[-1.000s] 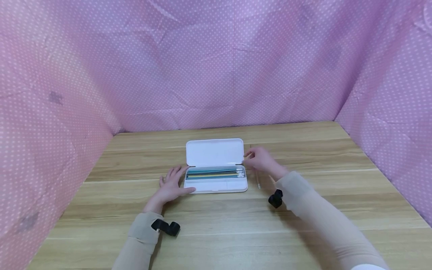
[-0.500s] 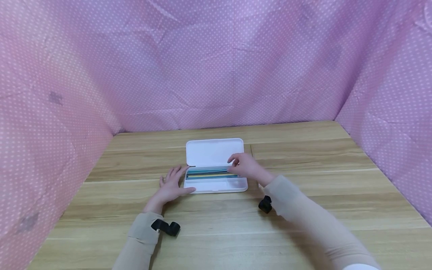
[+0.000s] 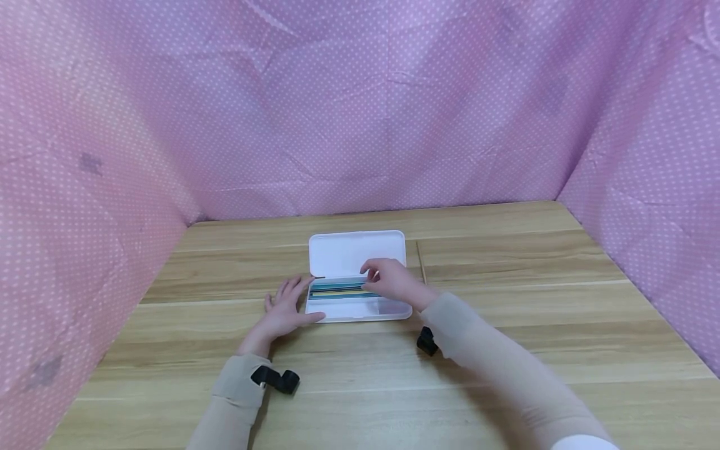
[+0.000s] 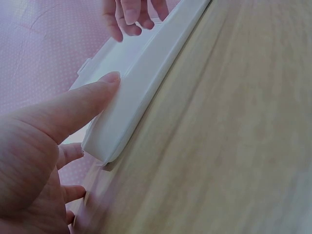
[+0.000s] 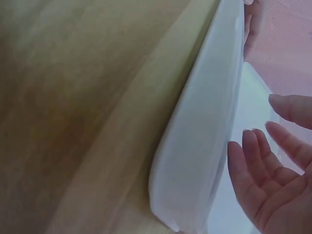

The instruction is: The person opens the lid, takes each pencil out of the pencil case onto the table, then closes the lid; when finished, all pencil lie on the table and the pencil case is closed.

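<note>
A white pencil case [image 3: 343, 310] lies on the table with its lid [image 3: 337, 253] raised behind it. In its back compartment are several pencils [image 3: 337, 289], teal, black and yellow, their right ends hidden under my right hand. My left hand [image 3: 284, 312] steadies the case's left end with fingers spread; the thumb [image 4: 92, 100] lies straight along the front rim. Over the pencils is my right hand [image 3: 390, 281], fingers loosely bent and nothing visible between them. The right wrist view shows these fingers [image 5: 251, 170] apart from one another, beside the case's front wall [image 5: 200, 126].
One thin brown pencil [image 3: 421, 262] lies on the table just right of the case, its near end hidden behind my right wrist. A wooden table [image 3: 349, 381] extends around the case. Pink dotted cloth [image 3: 360, 112] hangs behind and at both sides.
From beside the case's right end, my right hand has moved left over the pencils. More of the pencils' right ends is covered now. The left hand keeps its place.
</note>
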`<state>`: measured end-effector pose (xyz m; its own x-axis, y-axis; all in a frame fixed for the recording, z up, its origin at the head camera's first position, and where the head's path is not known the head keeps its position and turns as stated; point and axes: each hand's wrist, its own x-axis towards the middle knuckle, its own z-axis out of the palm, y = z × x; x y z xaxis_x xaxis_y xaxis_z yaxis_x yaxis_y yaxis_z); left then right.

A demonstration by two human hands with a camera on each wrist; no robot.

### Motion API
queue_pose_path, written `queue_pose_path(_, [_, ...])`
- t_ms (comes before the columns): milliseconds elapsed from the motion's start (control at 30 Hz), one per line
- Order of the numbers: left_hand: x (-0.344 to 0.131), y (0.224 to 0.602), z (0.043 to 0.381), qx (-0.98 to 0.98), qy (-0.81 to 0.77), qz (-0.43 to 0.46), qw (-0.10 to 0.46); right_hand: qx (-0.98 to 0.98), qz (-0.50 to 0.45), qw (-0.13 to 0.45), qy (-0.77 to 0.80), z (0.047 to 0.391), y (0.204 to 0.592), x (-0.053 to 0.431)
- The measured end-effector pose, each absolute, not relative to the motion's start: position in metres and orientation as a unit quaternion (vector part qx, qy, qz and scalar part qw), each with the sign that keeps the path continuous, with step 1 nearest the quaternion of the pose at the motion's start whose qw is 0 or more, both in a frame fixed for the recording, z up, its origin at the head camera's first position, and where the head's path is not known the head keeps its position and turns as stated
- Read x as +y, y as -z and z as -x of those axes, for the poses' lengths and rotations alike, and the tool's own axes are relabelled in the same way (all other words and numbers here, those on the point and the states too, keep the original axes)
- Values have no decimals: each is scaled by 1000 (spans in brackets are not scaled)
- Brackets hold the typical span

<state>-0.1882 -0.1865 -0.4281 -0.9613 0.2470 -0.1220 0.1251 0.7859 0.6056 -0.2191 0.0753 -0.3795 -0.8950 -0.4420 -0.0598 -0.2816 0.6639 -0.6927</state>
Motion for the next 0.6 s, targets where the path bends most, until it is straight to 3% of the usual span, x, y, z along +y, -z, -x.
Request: queue_pose_path(600, [-185, 426, 188, 940, -311, -96, 103, 928, 268, 97, 241, 226, 385, 62])
